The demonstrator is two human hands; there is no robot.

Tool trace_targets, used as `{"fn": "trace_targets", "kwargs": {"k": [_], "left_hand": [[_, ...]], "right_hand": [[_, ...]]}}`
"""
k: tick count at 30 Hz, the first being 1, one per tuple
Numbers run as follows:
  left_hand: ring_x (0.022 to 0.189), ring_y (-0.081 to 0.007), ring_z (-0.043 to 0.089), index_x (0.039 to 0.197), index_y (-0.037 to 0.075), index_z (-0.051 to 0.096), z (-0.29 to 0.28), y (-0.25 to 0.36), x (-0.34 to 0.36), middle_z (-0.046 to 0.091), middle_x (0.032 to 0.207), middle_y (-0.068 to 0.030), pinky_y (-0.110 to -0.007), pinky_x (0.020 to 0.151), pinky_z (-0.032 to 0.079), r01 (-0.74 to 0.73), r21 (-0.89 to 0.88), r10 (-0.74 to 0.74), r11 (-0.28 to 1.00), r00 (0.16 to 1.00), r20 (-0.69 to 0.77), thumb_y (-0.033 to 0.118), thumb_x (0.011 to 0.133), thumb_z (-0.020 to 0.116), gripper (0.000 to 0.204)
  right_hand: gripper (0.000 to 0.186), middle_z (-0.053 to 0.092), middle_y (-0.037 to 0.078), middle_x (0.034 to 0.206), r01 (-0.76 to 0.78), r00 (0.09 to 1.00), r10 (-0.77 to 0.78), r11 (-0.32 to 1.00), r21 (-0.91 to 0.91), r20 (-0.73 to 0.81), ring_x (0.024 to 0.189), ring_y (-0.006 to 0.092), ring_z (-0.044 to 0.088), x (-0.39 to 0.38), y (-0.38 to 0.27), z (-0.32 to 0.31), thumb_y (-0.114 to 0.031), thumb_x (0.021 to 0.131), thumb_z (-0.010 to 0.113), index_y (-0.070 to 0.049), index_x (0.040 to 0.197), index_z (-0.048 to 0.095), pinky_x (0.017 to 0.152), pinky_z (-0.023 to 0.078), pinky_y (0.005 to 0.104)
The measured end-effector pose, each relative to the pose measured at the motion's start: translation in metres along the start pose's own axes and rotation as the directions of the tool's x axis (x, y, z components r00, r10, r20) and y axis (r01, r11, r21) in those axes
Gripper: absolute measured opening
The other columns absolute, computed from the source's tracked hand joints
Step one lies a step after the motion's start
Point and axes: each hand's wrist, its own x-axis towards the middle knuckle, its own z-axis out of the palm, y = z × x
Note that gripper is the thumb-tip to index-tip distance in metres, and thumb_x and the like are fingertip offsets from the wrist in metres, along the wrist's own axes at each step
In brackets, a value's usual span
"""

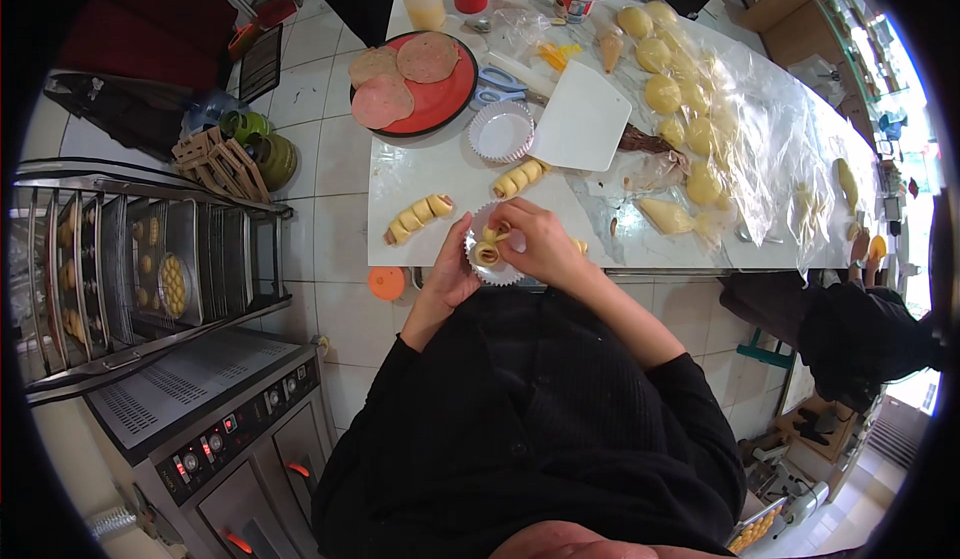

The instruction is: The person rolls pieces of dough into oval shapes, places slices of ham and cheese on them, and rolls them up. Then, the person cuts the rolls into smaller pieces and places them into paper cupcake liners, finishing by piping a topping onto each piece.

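At the table's near edge, my left hand grips the side of a fluted white paper baking cup. My right hand pinches a piece of rolled pale dough inside that cup; its fingers partly cover the dough. Left of the cup lies a spiral-wrapped dough roll with pinkish filling showing at its end. Another wrapped roll rests just beyond my right hand, and a bit of dough shows past my right wrist. Farther back sit more paper cups, nested together, beside a white dough scraper.
A red plate holds ham slices. Behind the cups are blue-handled scissors. Several dough balls lie under clear plastic at right, near a filled piping bag. An oven and tray rack stand left; a co-worker is at right.
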Motion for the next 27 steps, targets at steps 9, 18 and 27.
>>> {"fn": "trace_targets", "kwargs": {"k": [9, 18, 27], "left_hand": [[0.096, -0.0165, 0.059, 0.118, 0.007, 0.046, 0.002, -0.007, 0.0, 0.056, 0.107, -0.006, -0.032, 0.081, 0.052, 0.048, -0.013, -0.048, 0.999, 0.999, 0.01, 0.038, 0.092, 0.042, 0.04], [0.104, -0.0203, 0.056, 0.123, 0.004, 0.042, 0.009, -0.008, 0.0, 0.054, 0.116, -0.0092, -0.034, 0.087, 0.049, 0.026, -0.004, -0.026, 1.0, 0.999, 0.026, 0.036, 0.091, 0.045, 0.046], [0.104, -0.0199, 0.056, 0.123, 0.004, 0.042, 0.007, -0.013, 0.005, 0.054, 0.116, -0.0086, -0.036, 0.087, 0.048, 0.018, 0.029, -0.018, 0.999, 1.0, 0.022, 0.037, 0.09, 0.046, 0.047]], "right_hand": [[0.035, 0.056, 0.017, 0.088, 0.106, 0.994, -0.108, 0.99, -0.093, -0.021, 0.084, 0.0364, 0.055, -0.006, 0.005, 0.007, 0.004, 0.068, 0.052, -0.003, 0.102, 0.05, 0.073, 0.046, 0.0424], [0.031, 0.052, 0.007, 0.101, -0.152, 0.988, 0.139, 0.889, 0.432, 0.062, 0.096, 0.0227, 0.058, -0.013, 0.008, -0.032, 0.005, 0.072, 0.054, -0.001, 0.102, 0.052, 0.086, 0.048, 0.033], [0.032, 0.054, 0.007, 0.106, -0.234, 0.956, 0.223, 0.173, 0.957, 0.193, 0.103, 0.0174, 0.054, -0.024, 0.027, -0.034, 0.0, 0.076, 0.057, -0.003, 0.107, 0.048, 0.095, 0.043, 0.034]]}}
